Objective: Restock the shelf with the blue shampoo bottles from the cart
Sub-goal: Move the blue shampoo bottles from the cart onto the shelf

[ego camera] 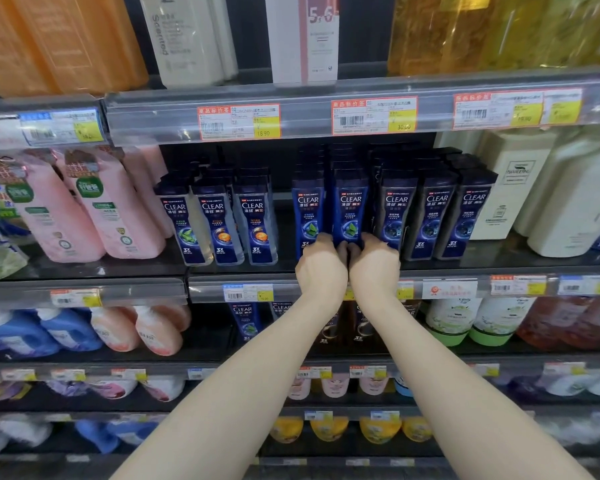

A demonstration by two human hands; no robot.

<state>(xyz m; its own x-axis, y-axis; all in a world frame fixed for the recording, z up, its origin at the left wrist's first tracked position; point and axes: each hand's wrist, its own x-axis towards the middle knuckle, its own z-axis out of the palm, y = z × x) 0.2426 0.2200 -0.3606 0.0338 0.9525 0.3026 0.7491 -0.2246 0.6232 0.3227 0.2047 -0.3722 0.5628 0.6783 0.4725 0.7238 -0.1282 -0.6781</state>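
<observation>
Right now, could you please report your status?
Left hand and right hand grip blue shampoo bottle at base. Bottle upright, front row of shelf. Nothing blocking.

A shop's toiletries aisle: tiered grey metal shelves (305,116) hold rows of dark blue plastic shampoo bottles (350,206) and pink plastic bottles (118,209), with red-and-yellow paper price tags (239,122) reading 18.90 and 30.00.

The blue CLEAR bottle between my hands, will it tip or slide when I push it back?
It might tip: the blue CLEAR bottle is tall and narrow, though the left hand and right hand hold it low, which should steady it. It is likely stiff, since it looks like moulded plastic. It may slide easily, as the shelf looks smooth and glossy.
</observation>
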